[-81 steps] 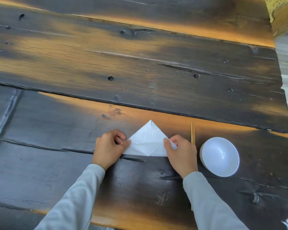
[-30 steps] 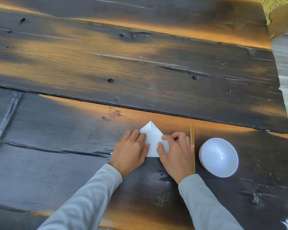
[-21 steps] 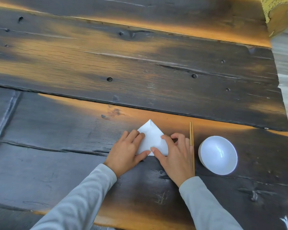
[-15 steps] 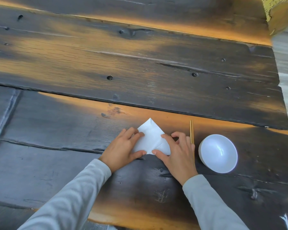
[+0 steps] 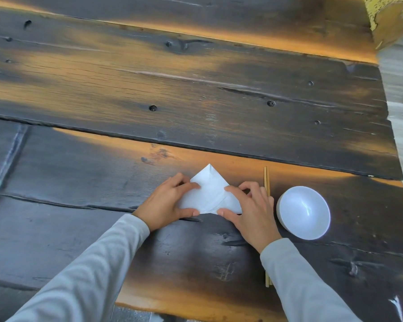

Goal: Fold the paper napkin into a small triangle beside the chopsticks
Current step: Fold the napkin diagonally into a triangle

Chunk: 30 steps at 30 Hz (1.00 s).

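A white paper napkin (image 5: 210, 190) lies folded into a small triangle on the dark wooden table (image 5: 196, 94), its point facing away from me. My left hand (image 5: 166, 202) rests on the napkin's left side, fingers on top and thumb along the near edge. My right hand (image 5: 248, 209) covers the right corner, with fingers pressing down on the paper and thumb at the near edge. A pair of wooden chopsticks (image 5: 266, 180) lies just right of the napkin, running away from me; my right hand and sleeve hide their middle.
A white bowl (image 5: 303, 212) stands right of the chopsticks. The table's right edge (image 5: 391, 135) drops to a pale floor. A yellowish object (image 5: 391, 19) sits at the far right corner. The near table edge runs under my sleeves.
The wide triangle has become a smaller one. My left hand slid in from the left corner onto the paper, and both hands now sit closer together on it.
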Available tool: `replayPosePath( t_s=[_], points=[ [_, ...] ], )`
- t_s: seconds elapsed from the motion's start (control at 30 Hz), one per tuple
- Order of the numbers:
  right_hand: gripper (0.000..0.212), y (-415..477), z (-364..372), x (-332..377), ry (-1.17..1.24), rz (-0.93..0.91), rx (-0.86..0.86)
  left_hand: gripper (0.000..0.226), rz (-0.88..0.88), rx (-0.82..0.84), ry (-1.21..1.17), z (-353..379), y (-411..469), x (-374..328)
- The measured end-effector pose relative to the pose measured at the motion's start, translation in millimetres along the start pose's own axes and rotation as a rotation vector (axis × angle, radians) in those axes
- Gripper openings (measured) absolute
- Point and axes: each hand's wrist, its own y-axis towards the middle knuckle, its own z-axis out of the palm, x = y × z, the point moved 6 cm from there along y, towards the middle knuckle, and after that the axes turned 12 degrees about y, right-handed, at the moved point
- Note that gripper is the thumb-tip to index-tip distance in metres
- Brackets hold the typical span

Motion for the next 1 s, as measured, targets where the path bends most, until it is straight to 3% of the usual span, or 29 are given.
replayPosePath(
  t_s=[0.3, 0.5, 0.63, 0.7, 1.0],
  points=[
    [0.067, -9.4, -0.1, 11.0, -0.049, 0.003, -0.008, 0.052, -0.042, -0.047, -0.045, 2.6, 0.7, 1.4],
    [0.082, -57.4, 30.7, 47.3, -0.065, -0.165, -0.022, 0.051, -0.014, -0.039, -0.016, 1.9, 0.0, -3.0],
    [0.087, -76.4, 52.7, 43.9, -0.120, -0.145, 0.023, 0.037, 0.034, -0.287, 0.306, -5.2, -16.8, -23.4],
    [0.087, -78.4, 56.4, 37.2, -0.141, -0.116, 0.031, 0.040, 0.023, -0.371, 0.360, 2.5, -32.9, -35.0],
    [0.086, -74.6, 61.3, 20.6, -0.150, -0.071, 0.072, 0.067, -0.076, -0.123, 0.468, 65.6, -73.2, -29.2]
  ],
)
